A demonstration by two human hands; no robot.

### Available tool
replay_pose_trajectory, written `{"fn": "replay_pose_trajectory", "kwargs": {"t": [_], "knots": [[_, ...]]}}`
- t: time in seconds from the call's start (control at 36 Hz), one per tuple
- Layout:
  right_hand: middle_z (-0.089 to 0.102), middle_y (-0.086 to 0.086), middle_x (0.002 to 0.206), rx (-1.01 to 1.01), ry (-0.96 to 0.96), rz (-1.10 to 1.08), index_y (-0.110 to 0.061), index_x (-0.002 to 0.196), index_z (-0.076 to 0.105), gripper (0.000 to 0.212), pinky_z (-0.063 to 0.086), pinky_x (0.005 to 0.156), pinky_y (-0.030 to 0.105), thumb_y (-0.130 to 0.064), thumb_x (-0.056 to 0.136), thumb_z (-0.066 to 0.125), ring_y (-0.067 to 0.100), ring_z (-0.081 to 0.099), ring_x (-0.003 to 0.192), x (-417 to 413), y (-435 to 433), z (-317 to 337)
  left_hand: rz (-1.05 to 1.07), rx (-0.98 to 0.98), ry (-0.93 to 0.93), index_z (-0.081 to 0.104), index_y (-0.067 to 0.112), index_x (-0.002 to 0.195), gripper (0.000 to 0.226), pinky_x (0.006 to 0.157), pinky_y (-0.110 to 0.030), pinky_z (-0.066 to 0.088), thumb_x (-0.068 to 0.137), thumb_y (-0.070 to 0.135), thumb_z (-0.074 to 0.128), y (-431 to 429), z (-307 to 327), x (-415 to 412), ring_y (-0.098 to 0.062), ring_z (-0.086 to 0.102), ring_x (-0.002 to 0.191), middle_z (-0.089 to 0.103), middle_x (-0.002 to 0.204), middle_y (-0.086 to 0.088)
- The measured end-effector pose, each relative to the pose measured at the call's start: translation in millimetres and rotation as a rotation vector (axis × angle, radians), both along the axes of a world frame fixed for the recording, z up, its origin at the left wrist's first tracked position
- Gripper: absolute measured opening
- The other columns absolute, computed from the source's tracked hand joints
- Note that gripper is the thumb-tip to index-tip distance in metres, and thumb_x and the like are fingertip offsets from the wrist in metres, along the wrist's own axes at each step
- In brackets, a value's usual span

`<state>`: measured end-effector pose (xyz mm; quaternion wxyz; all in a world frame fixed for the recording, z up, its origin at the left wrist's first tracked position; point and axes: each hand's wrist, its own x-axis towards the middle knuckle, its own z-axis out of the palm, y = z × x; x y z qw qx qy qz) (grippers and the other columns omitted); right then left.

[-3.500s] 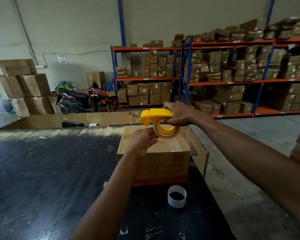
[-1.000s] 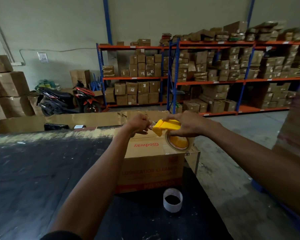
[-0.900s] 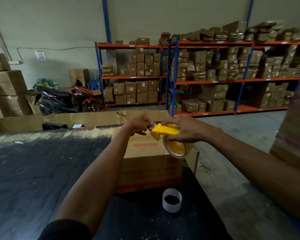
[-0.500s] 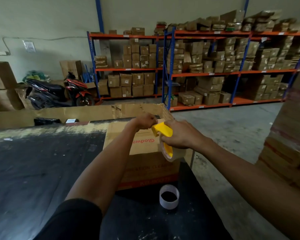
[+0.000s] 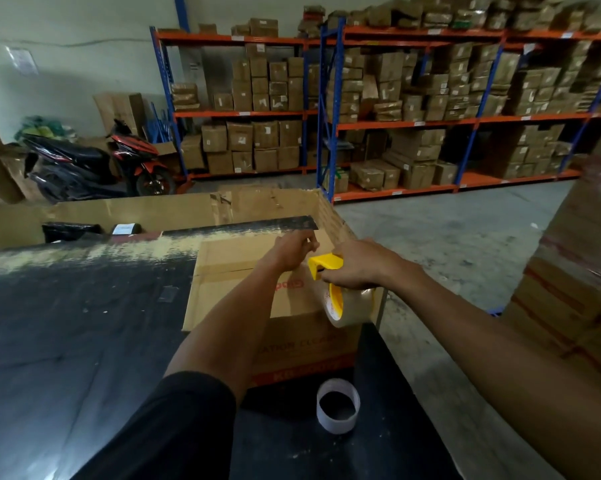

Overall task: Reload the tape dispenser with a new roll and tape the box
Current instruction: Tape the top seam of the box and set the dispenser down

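Both hands work over the cardboard box (image 5: pixel 243 271) on the black table (image 5: pixel 67 341). Red lettering runs along the box front, too blurred to read. Right hand (image 5: pixel 357 265) is clamped on the yellow tape dispenser (image 5: pixel 326 268), whose tape roll (image 5: pixel 349 306) hangs below, axis roughly level. Left hand (image 5: pixel 292 249) pinches closed at the box top, what it grips unclear. An empty white core (image 5: pixel 338 406) stands upright just before the box.

A forearm hides part of the red lettering on the box (image 5: pixel 243 282), leaving it unreadable; the right hand (image 5: pixel 357 265) covers most of the yellow dispenser (image 5: pixel 325 263). At the far right, stacked cartons (image 5: pixel 583 271) blur and run off-frame.
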<state>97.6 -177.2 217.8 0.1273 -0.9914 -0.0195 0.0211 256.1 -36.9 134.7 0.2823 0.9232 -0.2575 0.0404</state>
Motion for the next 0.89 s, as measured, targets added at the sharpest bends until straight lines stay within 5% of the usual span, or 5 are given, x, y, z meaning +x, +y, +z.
{"fn": "replay_pose_trajectory", "kwargs": {"t": [0.19, 0.31, 0.61, 0.89], "knots": [[0.063, 0.003, 0.079, -0.037, 0.078, 0.008, -0.021, 0.076, 0.057, 0.035, 0.039, 0.058, 0.032, -0.056, 0.076, 0.063, 0.020, 0.060, 0.072, 30, 7, -6, -0.026, -0.109, -0.032, 0.072, 0.003, 0.094, 0.016, 0.070, -0.028, 0.038, 0.098, 0.011, 0.058, 5, -17, 24, -0.018, 0.060, 0.085, 0.074, 0.098, -0.013], [0.064, 0.005, 0.082, -0.061, 0.130, 0.027, -0.018, 0.079, 0.060, 0.037, 0.040, 0.057, 0.032, -0.055, 0.079, 0.064, 0.019, 0.058, 0.070, 39, 13, -2, -0.012, -0.131, -0.006, 0.069, 0.006, 0.088, 0.015, 0.073, -0.031, 0.041, 0.098, 0.009, 0.058, 13, -15, 39, -0.019, 0.061, 0.085, 0.068, 0.089, -0.004], [0.051, 0.000, 0.072, -0.111, 0.152, 0.006, -0.020, 0.067, 0.046, 0.040, 0.034, 0.052, 0.030, -0.053, 0.084, 0.062, 0.015, 0.049, 0.063, 26, 19, 1, -0.065, -0.089, 0.097, 0.072, 0.014, 0.091, 0.015, 0.073, -0.036, 0.050, 0.099, 0.018, 0.060, 17, -8, 55, -0.024, 0.067, 0.079, 0.075, 0.090, -0.011], [0.045, -0.002, 0.075, -0.135, 0.190, -0.001, -0.023, 0.069, 0.038, 0.038, 0.040, 0.070, 0.033, -0.045, 0.093, 0.058, 0.023, 0.054, 0.086, 17, 21, 14, -0.016, -0.002, -0.031, 0.067, 0.027, 0.090, 0.020, 0.093, -0.052, 0.049, 0.096, 0.043, 0.056, 1, -21, 58, -0.023, 0.065, 0.091, 0.073, 0.092, 0.002]]}}
